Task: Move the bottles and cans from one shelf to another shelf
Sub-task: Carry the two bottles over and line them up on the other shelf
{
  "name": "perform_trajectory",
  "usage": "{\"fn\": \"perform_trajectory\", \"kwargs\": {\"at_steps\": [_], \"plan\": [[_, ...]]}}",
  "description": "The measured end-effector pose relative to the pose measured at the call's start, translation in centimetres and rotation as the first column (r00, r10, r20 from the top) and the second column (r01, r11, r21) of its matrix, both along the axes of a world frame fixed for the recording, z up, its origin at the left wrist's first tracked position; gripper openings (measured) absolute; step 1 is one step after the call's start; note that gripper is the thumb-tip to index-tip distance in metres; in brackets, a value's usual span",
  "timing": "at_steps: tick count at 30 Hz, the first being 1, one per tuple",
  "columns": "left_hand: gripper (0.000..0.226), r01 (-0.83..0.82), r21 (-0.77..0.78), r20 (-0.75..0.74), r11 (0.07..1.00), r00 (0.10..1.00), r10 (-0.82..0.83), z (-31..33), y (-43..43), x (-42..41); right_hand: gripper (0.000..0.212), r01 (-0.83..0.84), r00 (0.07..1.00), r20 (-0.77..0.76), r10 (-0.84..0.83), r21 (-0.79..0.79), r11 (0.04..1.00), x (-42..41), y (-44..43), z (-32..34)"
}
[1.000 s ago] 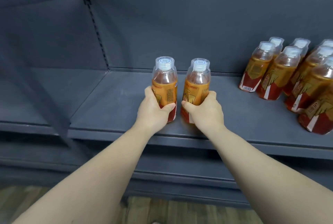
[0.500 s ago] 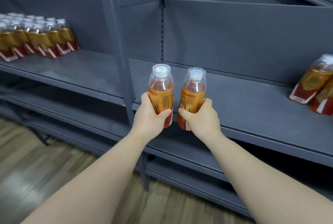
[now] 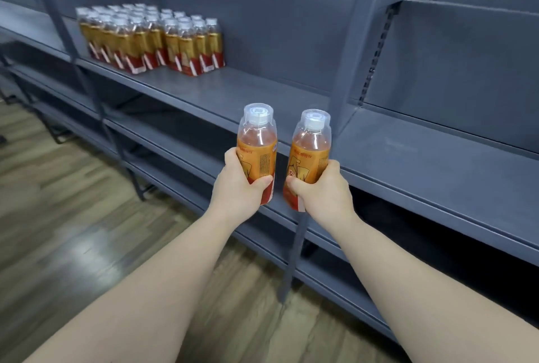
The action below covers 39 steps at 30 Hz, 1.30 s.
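Observation:
My left hand (image 3: 237,187) grips the lower half of an orange tea bottle (image 3: 258,141) with a clear cap cover. My right hand (image 3: 322,192) grips a second matching bottle (image 3: 312,146). Both bottles are upright, side by side, held in the air in front of the grey shelving. A block of several identical bottles (image 3: 151,38) stands on the left shelf (image 3: 221,91), far up and to the left of my hands. The right shelf (image 3: 431,164) shows only bare board.
A grey upright post (image 3: 358,50) divides the two shelf bays. Another post (image 3: 58,12) stands at the far left. Lower shelves (image 3: 163,141) run beneath. Wooden floor (image 3: 58,216) lies at the left and below.
I have turned left with both bottles lifted off the right shelf. The bottle group on the right has left the view, and the block on the left shelf is now closer.

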<state>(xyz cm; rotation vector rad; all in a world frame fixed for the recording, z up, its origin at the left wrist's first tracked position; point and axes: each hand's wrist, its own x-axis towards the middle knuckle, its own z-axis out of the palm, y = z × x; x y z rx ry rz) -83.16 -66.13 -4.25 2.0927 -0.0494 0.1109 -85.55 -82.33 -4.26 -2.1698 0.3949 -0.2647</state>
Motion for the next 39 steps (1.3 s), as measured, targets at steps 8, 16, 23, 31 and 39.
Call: {"fn": "perform_trajectory", "kwargs": {"at_steps": [8,16,23,31,39], "plan": [[0.066,-0.127,-0.021,-0.011,0.992,0.992,0.126,0.7,8.7,2.6,0.06,-0.117,0.993,0.023,0.117,-0.008,0.993,5.1,8.6,0.3],[0.065,-0.249,-0.023,-0.023,0.968,0.968,0.249,0.0,15.3,7.9,0.061,-0.261,0.965,0.029,0.26,0.017,0.965,12.4,15.0,0.2],[0.066,-0.362,-0.032,-0.014,0.932,0.932,0.362,0.5,19.2,14.3,0.06,-0.372,0.928,0.028,0.371,0.028,0.928,20.1,19.0,0.5],[0.066,-0.412,-0.092,-0.029,0.906,0.911,0.412,0.0,22.8,20.6,0.056,-0.43,0.903,0.036,0.428,0.036,0.902,28.3,22.8,1.0],[0.066,-0.39,-0.079,-0.04,0.917,0.921,0.388,-0.7,29.0,28.7,0.054,-0.407,0.913,0.023,0.406,0.036,0.913,35.5,28.9,0.5]]}}
